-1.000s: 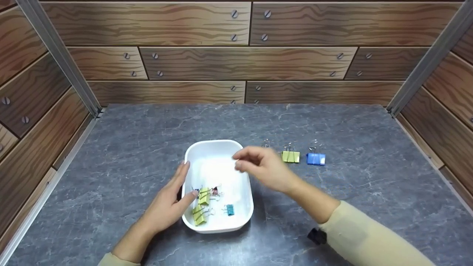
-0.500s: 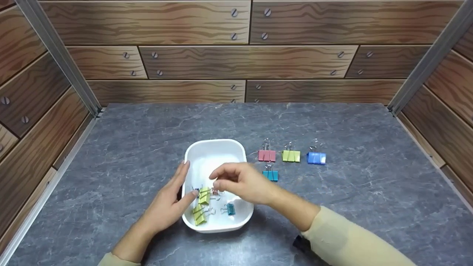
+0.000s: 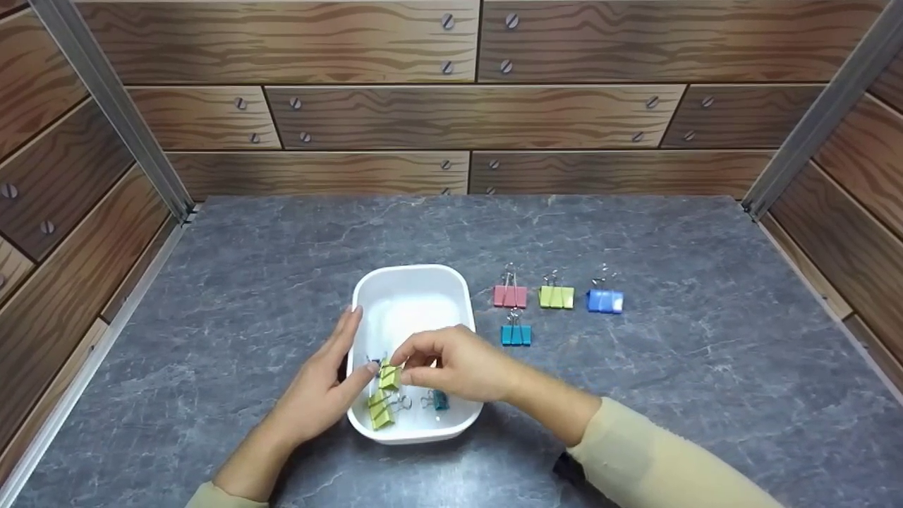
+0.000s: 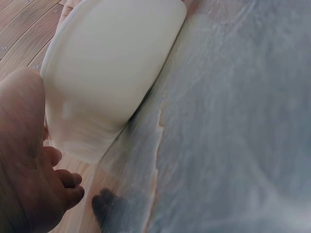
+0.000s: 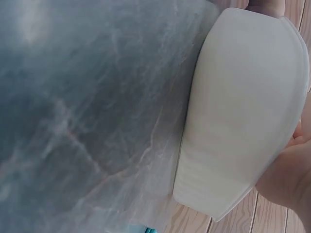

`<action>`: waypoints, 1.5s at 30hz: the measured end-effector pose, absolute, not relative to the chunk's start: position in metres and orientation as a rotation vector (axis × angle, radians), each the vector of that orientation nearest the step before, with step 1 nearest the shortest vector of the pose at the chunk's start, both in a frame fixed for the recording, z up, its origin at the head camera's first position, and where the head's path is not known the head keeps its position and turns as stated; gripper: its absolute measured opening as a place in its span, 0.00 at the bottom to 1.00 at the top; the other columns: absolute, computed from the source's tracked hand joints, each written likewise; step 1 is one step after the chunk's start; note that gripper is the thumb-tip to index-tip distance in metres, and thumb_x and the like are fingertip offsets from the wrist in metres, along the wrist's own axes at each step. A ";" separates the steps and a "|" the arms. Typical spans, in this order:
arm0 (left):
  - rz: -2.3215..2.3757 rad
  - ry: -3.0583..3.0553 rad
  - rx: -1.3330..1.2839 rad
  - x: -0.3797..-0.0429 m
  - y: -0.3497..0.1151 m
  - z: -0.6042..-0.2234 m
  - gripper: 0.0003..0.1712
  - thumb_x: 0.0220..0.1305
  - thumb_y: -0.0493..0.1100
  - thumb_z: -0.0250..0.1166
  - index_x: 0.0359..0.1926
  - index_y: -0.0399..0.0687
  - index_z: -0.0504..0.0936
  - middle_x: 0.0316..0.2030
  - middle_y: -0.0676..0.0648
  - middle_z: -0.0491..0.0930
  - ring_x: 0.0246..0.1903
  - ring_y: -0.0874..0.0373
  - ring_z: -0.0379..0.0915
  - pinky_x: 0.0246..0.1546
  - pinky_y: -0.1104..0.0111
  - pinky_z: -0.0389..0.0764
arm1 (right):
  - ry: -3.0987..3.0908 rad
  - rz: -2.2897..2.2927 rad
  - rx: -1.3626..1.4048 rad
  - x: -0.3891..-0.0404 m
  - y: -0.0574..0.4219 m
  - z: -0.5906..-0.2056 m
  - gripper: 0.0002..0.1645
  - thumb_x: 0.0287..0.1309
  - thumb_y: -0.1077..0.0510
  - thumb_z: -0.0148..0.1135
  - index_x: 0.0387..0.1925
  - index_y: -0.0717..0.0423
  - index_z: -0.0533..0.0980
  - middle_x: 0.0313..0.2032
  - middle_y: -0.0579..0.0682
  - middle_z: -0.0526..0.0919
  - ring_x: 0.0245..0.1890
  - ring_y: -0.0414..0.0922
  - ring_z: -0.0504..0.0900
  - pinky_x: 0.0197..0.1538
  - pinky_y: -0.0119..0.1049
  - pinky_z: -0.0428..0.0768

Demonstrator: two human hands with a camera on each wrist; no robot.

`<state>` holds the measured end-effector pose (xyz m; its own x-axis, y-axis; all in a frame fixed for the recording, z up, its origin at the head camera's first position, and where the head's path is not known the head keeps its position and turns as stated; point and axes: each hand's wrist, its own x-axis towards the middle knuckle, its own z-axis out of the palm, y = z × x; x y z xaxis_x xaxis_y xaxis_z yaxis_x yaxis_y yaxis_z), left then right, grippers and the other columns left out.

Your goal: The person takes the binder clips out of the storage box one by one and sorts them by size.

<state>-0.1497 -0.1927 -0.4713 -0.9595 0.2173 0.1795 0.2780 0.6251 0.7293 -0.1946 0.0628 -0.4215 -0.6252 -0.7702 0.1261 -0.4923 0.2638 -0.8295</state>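
My left hand (image 3: 314, 395) grips the left side of a white plastic tray (image 3: 413, 300), its thumb over the rim and its fingers along the outside wall. Inside the tray, my right hand (image 3: 458, 363) has thumb and forefinger low beside a yellow-green binder clip (image 3: 389, 375). Those fingers cover the place of a small red clip, so any hold on it is hidden. A second yellow-green clip (image 3: 381, 410) and a small teal clip (image 3: 440, 401) lie near the tray's front. A dark blue clip (image 3: 374, 365) shows partly by my left thumb. Both wrist views show mainly the tray's outer wall (image 5: 243, 107).
Right of the tray, a pink clip (image 3: 509, 296), a yellow-green clip (image 3: 556, 297) and a blue clip (image 3: 604, 301) stand in a row. A teal clip (image 3: 516, 335) sits in front of the pink one. Wood-patterned panels (image 3: 451, 116) enclose the grey marbled table (image 3: 282, 240).
My right hand has moved from the tray's right rim down and left to the clips inside, uncovering the pink and teal clips on the table. The left hand stays put.
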 end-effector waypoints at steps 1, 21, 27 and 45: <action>-1.262 -2.765 -0.420 -0.150 -0.193 -0.471 0.48 0.77 0.58 0.63 0.87 0.56 0.50 0.84 0.40 0.48 0.80 0.40 0.49 0.76 0.39 0.57 | 2.247 -1.277 -1.176 -0.194 0.063 -0.422 0.11 0.69 0.61 0.71 0.50 0.60 0.86 0.38 0.45 0.91 0.36 0.32 0.83 0.44 0.30 0.83; -1.271 -2.754 -0.419 -0.149 -0.193 -0.472 0.48 0.76 0.56 0.64 0.86 0.53 0.51 0.83 0.38 0.48 0.80 0.39 0.49 0.75 0.38 0.57 | 2.277 -1.151 -1.264 -0.190 0.055 -0.422 0.11 0.66 0.62 0.72 0.48 0.61 0.88 0.35 0.45 0.91 0.34 0.29 0.82 0.41 0.26 0.82; -1.267 -2.758 -0.424 -0.149 -0.192 -0.472 0.48 0.77 0.57 0.63 0.86 0.54 0.50 0.83 0.37 0.48 0.80 0.40 0.49 0.75 0.38 0.57 | 2.317 -1.068 -1.277 -0.188 0.054 -0.423 0.11 0.66 0.62 0.73 0.48 0.59 0.88 0.35 0.45 0.90 0.33 0.29 0.80 0.39 0.25 0.80; -1.283 -2.745 -0.436 -0.150 -0.192 -0.472 0.47 0.77 0.57 0.63 0.87 0.55 0.50 0.83 0.38 0.48 0.80 0.38 0.50 0.75 0.38 0.57 | 2.276 -0.943 -1.302 -0.190 0.053 -0.421 0.10 0.66 0.63 0.72 0.48 0.57 0.89 0.37 0.45 0.91 0.36 0.26 0.81 0.43 0.23 0.79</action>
<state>-0.1496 -0.1917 -0.4716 -0.9562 0.2218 0.1909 0.2887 0.6088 0.7389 -0.1900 0.0526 -0.4210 -0.5145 -0.8572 0.0226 -0.6218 0.3548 -0.6982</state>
